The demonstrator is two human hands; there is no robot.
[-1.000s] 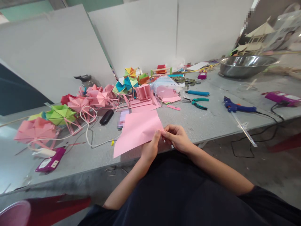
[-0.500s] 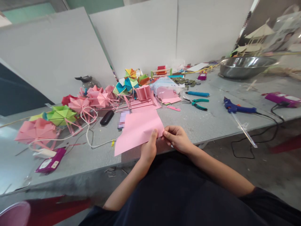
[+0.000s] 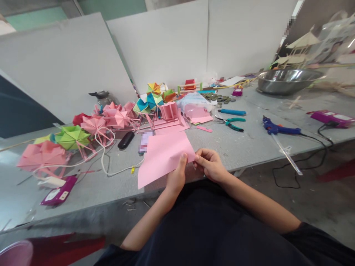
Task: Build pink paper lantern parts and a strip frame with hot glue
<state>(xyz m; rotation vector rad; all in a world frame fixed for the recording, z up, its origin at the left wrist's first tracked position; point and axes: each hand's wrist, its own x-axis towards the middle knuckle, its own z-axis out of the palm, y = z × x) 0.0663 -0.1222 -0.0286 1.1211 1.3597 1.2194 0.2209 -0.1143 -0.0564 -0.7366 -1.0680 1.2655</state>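
A pink sheet of paper (image 3: 163, 157) is held up over the near edge of the grey table (image 3: 244, 142). My left hand (image 3: 176, 175) pinches its lower right edge, thumb on top. My right hand (image 3: 210, 164) grips the same corner from the right, fingers curled. Both forearms reach in from my dark lap. The sheet slopes down to the left and hides part of the table edge.
Folded paper pinwheels (image 3: 94, 123) in pink, green and blue lie at the left and middle. A white cable (image 3: 104, 162), teal pliers (image 3: 231, 122), a blue glue gun (image 3: 279, 129), a metal bowl (image 3: 287, 79) and purple packets (image 3: 57, 190) also sit on the table.
The sheet and both hands shifted slightly to the right and down. My left thumb slid further up onto the paper's edge.
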